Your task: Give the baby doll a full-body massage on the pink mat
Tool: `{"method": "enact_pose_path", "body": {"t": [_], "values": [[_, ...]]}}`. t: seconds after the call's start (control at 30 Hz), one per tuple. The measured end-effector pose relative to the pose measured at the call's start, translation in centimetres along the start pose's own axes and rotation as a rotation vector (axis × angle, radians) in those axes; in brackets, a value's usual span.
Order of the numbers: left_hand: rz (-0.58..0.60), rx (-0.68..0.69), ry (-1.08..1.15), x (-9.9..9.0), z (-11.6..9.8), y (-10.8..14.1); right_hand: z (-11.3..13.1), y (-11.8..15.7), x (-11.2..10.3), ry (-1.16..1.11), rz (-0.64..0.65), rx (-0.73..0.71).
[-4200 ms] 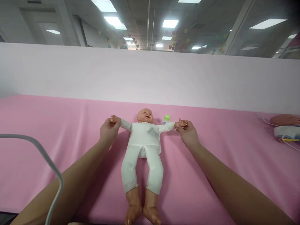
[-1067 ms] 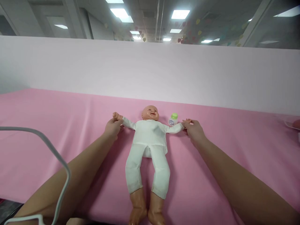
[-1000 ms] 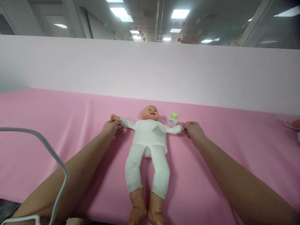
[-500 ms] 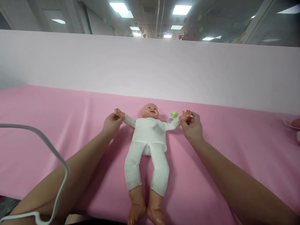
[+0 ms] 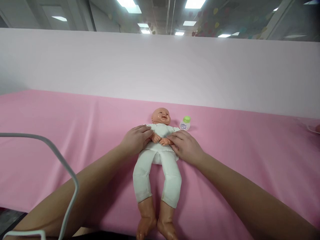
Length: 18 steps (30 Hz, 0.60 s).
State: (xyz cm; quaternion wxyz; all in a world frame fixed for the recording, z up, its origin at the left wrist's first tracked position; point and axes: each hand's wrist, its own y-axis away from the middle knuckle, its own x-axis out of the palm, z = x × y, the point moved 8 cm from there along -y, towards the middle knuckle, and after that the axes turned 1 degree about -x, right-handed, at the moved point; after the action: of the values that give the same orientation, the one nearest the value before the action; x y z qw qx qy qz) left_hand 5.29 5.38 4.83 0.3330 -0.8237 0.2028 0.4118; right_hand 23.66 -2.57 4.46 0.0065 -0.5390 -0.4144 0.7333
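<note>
A baby doll (image 5: pixel 157 161) in white clothes lies face up on the pink cover (image 5: pixel 100 120), its head toward the wall and its bare feet toward me. Both doll arms are folded in, with the small hands together over the belly. My left hand (image 5: pixel 138 138) is closed round the doll's arm on the left side. On the right side my right hand (image 5: pixel 185 145) is wrapped over the other arm, near its wrist. Just beyond my right hand stands a small clear bottle (image 5: pixel 185 124) with a green cap and a printed label.
A white wall panel (image 5: pixel 160 66) rises behind the pink cover, with glass above it. A grey cable (image 5: pixel 58 160) curves across the left foreground, over my left forearm. At the far right edge is part of a clear dish (image 5: pixel 312 130).
Both my hands have moved inward, bringing the doll's arms from stretched out sideways to folded over its belly. The bottle shows more fully now. The view has shifted slightly.
</note>
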Motion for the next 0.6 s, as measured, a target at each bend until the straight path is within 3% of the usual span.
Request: {"method": "enact_pose_path", "body": {"t": [0.13, 0.3, 0.43, 0.5, 0.6], "values": [[-0.034, -0.059, 0.014, -0.3, 0.5, 0.2, -1.4, 0.3, -0.4, -0.103, -0.060, 0.140], [-0.193, -0.215, 0.069, -2.2, 2.2, 0.6, -8.0, 2.3, -2.1, -0.394, -0.320, 0.687], [-0.388, -0.465, 0.271, -3.7, 6.3, 1.4, -13.0, 4.9, -3.0, -0.550, -0.531, 0.980], [-0.496, -0.595, 0.412, -4.1, 8.8, 2.0, -15.1, 6.4, -2.6, -0.573, -0.550, 1.116], [-0.581, -0.685, 0.617, -4.1, 11.4, 2.6, -17.3, 8.4, -1.4, -0.596, -0.487, 1.279]]}}
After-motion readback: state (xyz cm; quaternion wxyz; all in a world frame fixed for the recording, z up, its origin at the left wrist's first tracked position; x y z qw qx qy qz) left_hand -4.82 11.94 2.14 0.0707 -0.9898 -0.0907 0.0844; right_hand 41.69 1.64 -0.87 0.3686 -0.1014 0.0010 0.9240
